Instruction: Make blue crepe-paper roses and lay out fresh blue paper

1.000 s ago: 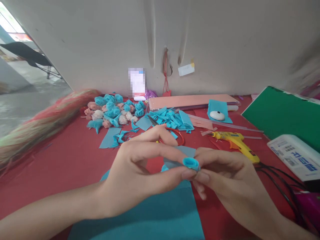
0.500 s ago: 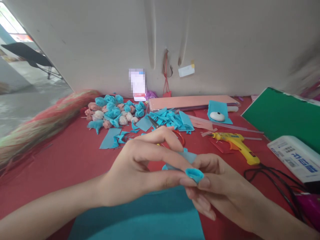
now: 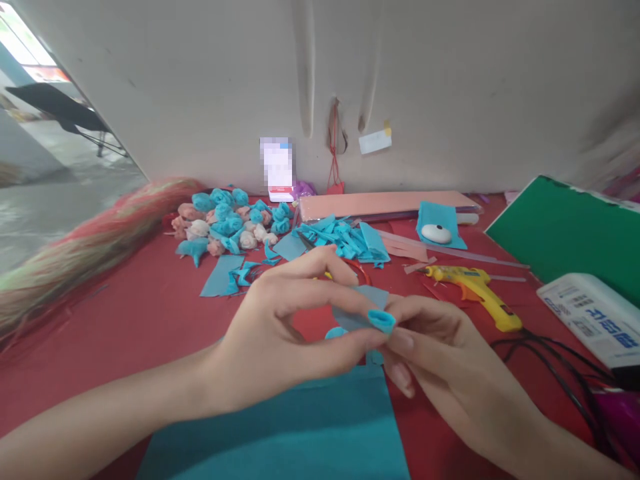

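Observation:
Between my two hands is a strip of blue crepe paper (image 3: 381,321), rolled into a small tube at its near end, with a loose flap behind it. My left hand (image 3: 300,320) pinches the roll from the left between thumb and fingers. From the right, my right hand (image 3: 435,347) closes its thumb and fingers on the same roll. Below them lies a large blue-green sheet (image 3: 280,433). Scissors with red handles are partly hidden behind my left hand.
Blue, pink and white paper roses (image 3: 227,223) are heaped at the back left. Cut blue strips (image 3: 340,237) lie beside them. A yellow glue gun (image 3: 475,287), its black cord, a white box (image 3: 590,317) and a green board (image 3: 580,233) stand right. A phone (image 3: 278,167) leans on the wall.
Both hands have risen slightly with the rolled paper, which has shifted a little up and left. The fingers of my right hand have curled in more.

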`<action>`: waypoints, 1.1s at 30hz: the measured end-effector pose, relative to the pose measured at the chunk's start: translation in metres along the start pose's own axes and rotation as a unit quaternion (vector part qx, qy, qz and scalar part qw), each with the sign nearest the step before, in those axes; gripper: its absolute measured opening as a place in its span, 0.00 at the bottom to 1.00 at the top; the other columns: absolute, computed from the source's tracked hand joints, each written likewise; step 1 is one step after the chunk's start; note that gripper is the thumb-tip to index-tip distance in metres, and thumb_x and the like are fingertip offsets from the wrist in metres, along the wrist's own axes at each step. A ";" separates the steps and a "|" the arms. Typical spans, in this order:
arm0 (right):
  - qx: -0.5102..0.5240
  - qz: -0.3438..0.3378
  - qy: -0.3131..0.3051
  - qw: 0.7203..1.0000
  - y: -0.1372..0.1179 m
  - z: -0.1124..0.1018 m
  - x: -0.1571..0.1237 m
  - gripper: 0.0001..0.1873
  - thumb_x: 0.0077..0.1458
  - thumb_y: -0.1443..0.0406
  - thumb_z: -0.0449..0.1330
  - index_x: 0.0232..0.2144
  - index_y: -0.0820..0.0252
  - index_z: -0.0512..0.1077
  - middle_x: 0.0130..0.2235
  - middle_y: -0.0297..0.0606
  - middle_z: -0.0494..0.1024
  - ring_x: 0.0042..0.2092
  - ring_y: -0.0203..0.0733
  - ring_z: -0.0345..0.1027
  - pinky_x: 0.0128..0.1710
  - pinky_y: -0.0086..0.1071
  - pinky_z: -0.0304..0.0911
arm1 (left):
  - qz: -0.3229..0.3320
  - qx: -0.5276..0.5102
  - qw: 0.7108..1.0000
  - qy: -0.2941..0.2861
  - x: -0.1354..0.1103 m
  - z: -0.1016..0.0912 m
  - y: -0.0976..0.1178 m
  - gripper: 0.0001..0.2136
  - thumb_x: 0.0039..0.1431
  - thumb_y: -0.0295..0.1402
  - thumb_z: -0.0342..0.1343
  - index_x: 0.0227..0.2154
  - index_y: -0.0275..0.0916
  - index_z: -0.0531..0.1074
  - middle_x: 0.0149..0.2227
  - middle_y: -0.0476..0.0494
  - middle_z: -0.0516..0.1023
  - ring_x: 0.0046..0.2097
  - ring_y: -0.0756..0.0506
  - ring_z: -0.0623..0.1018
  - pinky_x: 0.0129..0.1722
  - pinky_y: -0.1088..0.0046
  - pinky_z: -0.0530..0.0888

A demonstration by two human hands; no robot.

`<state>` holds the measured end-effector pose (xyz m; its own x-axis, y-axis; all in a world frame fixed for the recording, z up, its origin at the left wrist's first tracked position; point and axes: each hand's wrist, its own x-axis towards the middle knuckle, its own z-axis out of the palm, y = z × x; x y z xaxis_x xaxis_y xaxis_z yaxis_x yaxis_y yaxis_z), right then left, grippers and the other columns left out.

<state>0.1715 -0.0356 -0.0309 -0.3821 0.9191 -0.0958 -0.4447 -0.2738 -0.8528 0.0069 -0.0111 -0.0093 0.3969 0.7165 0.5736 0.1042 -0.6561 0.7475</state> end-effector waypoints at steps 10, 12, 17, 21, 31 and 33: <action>0.065 0.097 -0.131 0.985 0.000 -0.005 0.005 0.08 0.48 0.63 0.62 0.24 0.64 0.74 0.22 0.32 0.72 0.16 0.23 0.60 0.15 0.16 0.57 | -0.021 -0.077 0.995 -0.062 0.003 -0.005 -0.003 0.07 0.46 0.22 0.59 0.27 0.40 0.76 0.26 0.50 0.69 0.31 0.51 0.69 0.33 0.75 0.71; 0.094 0.117 -0.152 0.977 0.002 -0.006 0.005 0.09 0.48 0.63 0.62 0.23 0.64 0.73 0.22 0.32 0.72 0.16 0.23 0.61 0.15 0.16 0.57 | -0.018 -0.092 0.993 -0.076 0.003 -0.006 -0.003 0.07 0.46 0.22 0.59 0.27 0.41 0.76 0.26 0.49 0.68 0.31 0.51 0.68 0.33 0.75 0.71; 0.106 0.164 -0.196 0.961 0.006 -0.009 0.003 0.11 0.49 0.60 0.61 0.24 0.65 0.72 0.22 0.32 0.70 0.17 0.24 0.61 0.15 0.17 0.56 | 0.001 -0.137 0.983 -0.120 0.003 -0.008 -0.003 0.06 0.47 0.22 0.59 0.28 0.39 0.76 0.27 0.49 0.66 0.31 0.51 0.69 0.32 0.76 0.70; 0.095 0.169 -0.210 0.958 0.008 -0.010 0.001 0.11 0.49 0.60 0.60 0.24 0.64 0.72 0.22 0.31 0.69 0.18 0.24 0.61 0.15 0.17 0.55 | 0.009 -0.155 0.977 -0.145 0.005 -0.009 -0.003 0.06 0.47 0.21 0.58 0.28 0.37 0.76 0.27 0.49 0.66 0.32 0.51 0.68 0.34 0.77 0.70; -0.009 -0.002 -0.058 0.998 -0.002 -0.002 0.000 0.07 0.49 0.62 0.61 0.23 0.59 0.73 0.21 0.27 0.68 0.16 0.21 0.55 0.16 0.16 0.53 | -0.090 -0.128 0.986 -0.064 0.003 -0.005 0.003 0.06 0.55 0.25 0.54 0.32 0.39 0.74 0.32 0.49 0.74 0.33 0.52 0.75 0.32 0.80 0.74; -0.047 -0.026 -0.026 0.998 -0.003 -0.003 -0.002 0.05 0.50 0.63 0.61 0.25 0.57 0.73 0.22 0.28 0.70 0.17 0.22 0.56 0.17 0.17 0.53 | -0.092 -0.096 0.990 -0.037 0.002 -0.006 0.004 0.07 0.54 0.26 0.55 0.35 0.42 0.74 0.35 0.50 0.75 0.37 0.52 0.75 0.34 0.83 0.74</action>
<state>0.1762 -0.0353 -0.0295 -0.4043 0.9143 -0.0258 -0.3878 -0.1969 -0.9005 0.0031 -0.0113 -0.0030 0.4537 0.7957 0.4013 0.0080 -0.4539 0.8910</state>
